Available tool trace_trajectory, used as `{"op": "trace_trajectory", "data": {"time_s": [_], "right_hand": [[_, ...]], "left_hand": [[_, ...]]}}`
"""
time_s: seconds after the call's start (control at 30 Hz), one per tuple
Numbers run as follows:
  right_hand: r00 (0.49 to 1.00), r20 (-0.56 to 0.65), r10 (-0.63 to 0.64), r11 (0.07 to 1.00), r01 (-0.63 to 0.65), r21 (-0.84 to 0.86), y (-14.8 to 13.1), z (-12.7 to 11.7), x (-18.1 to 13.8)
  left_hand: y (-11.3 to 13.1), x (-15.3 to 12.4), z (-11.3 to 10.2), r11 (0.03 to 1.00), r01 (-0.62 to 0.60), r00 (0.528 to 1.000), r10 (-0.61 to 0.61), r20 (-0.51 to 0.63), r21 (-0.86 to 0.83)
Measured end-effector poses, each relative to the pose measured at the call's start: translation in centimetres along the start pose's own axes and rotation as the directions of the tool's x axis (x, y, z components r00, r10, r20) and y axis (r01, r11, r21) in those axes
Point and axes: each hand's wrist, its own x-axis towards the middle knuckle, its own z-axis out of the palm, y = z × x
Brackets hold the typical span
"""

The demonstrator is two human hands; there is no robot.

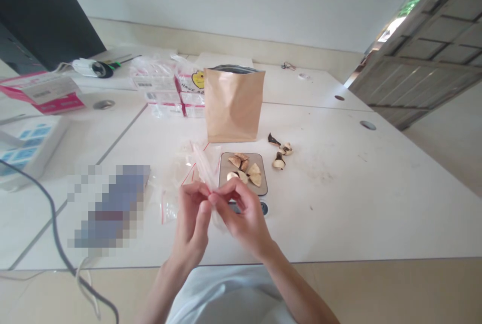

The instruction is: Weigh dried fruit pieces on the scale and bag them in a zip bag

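My left hand (194, 218) and my right hand (241, 213) meet above the table's near edge, and both pinch the rim of a small clear zip bag (205, 163) that sticks up between them. Just behind my fingers lies a small grey scale (259, 191) with several pale nut pieces (244, 169) on its plate. A few more nut pieces (281, 153) lie loose on the table to the right of the scale. An upright brown paper pouch (233, 105) with its top open stands behind the scale.
More clear zip bags (171, 191) lie left of the scale. Stacked packets (165, 90) sit behind the pouch, pink boxes (45, 93) and a white box (26, 150) at the left. A grey cable (56, 233) hangs over the white table's (357, 203) front-left edge.
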Motion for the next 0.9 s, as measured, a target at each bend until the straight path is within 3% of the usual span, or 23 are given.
{"op": "trace_trajectory", "data": {"time_s": [0.13, 0.3, 0.37, 0.47, 0.5, 0.57, 0.63, 0.7, 0.77, 0.83, 0.9], "right_hand": [[0.983, 0.078, 0.166, 0.979, -0.174, 0.107, 0.2, -0.5, -0.4], [0.958, 0.215, 0.191, 0.968, -0.220, 0.119, -0.1, -1.4, -1.0], [0.979, 0.108, 0.173, 0.978, -0.184, 0.100, -0.2, -2.3, -1.0], [0.971, -0.186, 0.149, 0.988, -0.141, 0.056, -0.1, -4.5, -0.6], [0.973, -0.181, 0.144, 0.990, -0.142, 0.024, 0.0, -5.3, -0.5], [0.991, -0.045, 0.130, 0.986, -0.134, -0.101, 0.2, -6.7, -0.4], [0.998, -0.013, 0.056, 0.952, -0.057, -0.300, 0.8, -7.8, -0.3], [0.995, -0.067, -0.076, 0.843, 0.028, -0.537, 1.9, -8.6, -0.1], [0.990, -0.026, -0.141, 0.699, 0.081, -0.711, 3.1, -9.2, 0.1], [0.991, 0.063, -0.122, 0.611, 0.125, -0.782, 4.3, -9.7, 0.3], [0.988, 0.076, -0.135, 0.583, 0.141, -0.800, 4.8, -10.0, 0.4]], "left_hand": [[0.7, -0.5, -0.5, 0.998, 0.068, 0.991, -0.068, 0.113, 0.008], [2.0, 0.2, -1.0, 0.994, 0.101, 0.993, -0.103, 0.053, 0.041], [2.2, 0.8, -1.5, 0.989, 0.131, 0.991, -0.127, -0.049, 0.076], [2.4, 1.7, -2.5, 0.961, 0.215, 0.962, -0.177, -0.209, 0.176], [2.5, 2.0, -2.8, 0.949, 0.242, 0.958, -0.200, -0.204, 0.204], [2.8, 2.5, -3.0, 0.930, 0.263, 0.961, -0.231, -0.149, 0.255], [2.9, 2.9, -2.9, 0.921, 0.225, 0.973, -0.193, -0.129, 0.319], [2.7, 3.4, -2.6, 0.902, 0.180, 0.981, -0.134, -0.142, 0.393], [2.2, 3.9, -2.3, 0.895, 0.172, 0.981, -0.117, -0.157, 0.411], [1.6, 4.5, -1.9, 0.898, 0.201, 0.975, -0.144, -0.170, 0.392], [1.1, 5.0, -1.6, 0.901, 0.233, 0.967, -0.173, -0.188, 0.367]]}}
